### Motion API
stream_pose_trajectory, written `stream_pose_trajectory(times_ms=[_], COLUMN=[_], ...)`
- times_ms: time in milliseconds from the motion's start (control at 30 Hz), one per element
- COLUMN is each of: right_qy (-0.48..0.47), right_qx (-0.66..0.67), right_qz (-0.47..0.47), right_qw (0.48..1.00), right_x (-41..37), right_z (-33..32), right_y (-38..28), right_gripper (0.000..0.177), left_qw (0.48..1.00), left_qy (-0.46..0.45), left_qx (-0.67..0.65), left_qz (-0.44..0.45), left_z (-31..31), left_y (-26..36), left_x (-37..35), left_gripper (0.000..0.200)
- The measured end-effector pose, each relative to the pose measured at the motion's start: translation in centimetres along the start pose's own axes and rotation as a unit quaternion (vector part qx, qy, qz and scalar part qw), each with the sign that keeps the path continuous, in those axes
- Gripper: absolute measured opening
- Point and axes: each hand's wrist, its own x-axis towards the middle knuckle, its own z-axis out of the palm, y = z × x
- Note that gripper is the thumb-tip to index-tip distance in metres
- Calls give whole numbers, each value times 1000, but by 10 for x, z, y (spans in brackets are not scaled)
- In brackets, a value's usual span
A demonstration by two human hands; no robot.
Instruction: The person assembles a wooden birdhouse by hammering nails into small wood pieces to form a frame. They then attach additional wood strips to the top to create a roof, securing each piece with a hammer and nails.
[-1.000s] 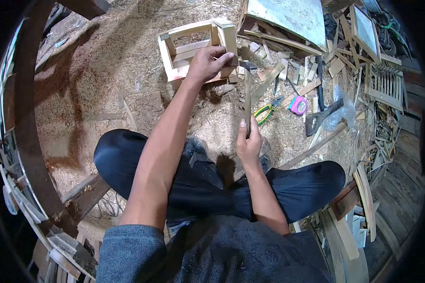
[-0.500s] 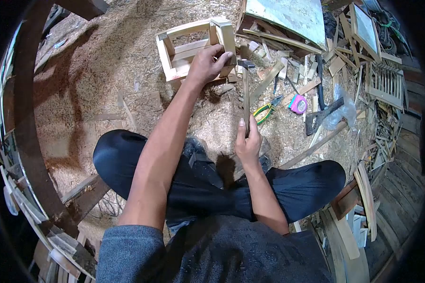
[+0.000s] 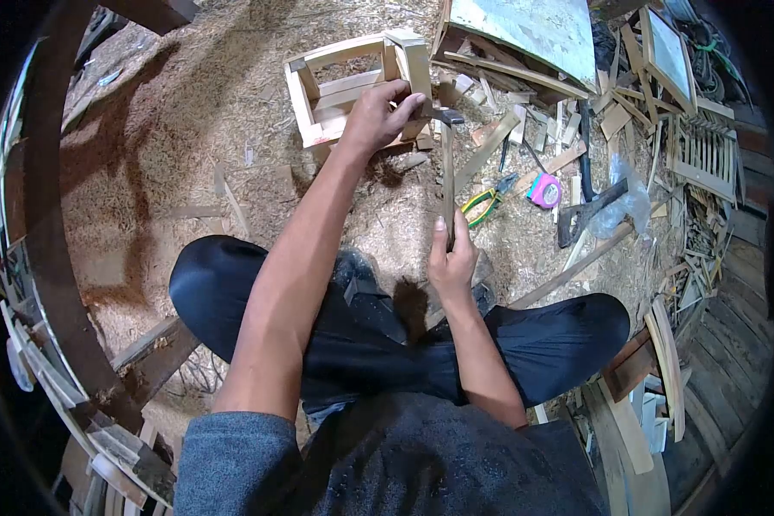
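A small pale wooden frame [image 3: 346,84] rests on the shavings in front of me. My left hand [image 3: 381,119] is closed at its right end, fingers wrapped on the frame's edge. Lower right, my right hand [image 3: 453,258] grips the handle of a hammer [image 3: 448,168], which points away from me. The hammer's head is up beside the frame's right end, close to my left thumb. Whether the head touches the wood I cannot tell.
Green and yellow pliers [image 3: 481,207], a pink tape measure [image 3: 544,191] and a dark metal-headed tool [image 3: 591,213] lie to the right. Beyond are wood scraps and a pale-topped wooden box [image 3: 525,34]. A dark beam [image 3: 52,215] curves along the left.
The hammer's head has shifted very slightly. Both hands keep nearly the same place and grip.
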Motion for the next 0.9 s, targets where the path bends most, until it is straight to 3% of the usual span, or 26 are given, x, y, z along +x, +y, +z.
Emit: stream_pose_trajectory(times_ms=[300,533,600,700,767,900], right_qy=[10,6,-13,4,3,5], right_qx=[-7,-6,17,-5,9,6], right_qz=[-51,-44,14,-13,-8,-19], right_qw=[999,999,1000,1000,1000,1000], right_x=[2,2,3,3,4,3], right_z=[1,-1,-2,0,-1,-1], right_y=[3,-4,-9,-2,-4,-1], right_gripper=[37,37,37,36,36,37], left_qw=[999,999,998,997,999,999], left_qy=[28,32,44,53,9,9], left_qx=[-32,-26,-27,-45,-40,-31], left_qz=[11,22,25,36,-31,-26], left_z=[2,3,3,3,-1,-2], left_y=[0,1,-1,-1,4,5], left_x=[1,0,0,0,0,1], left_gripper=[31,29,29,29,28,28])
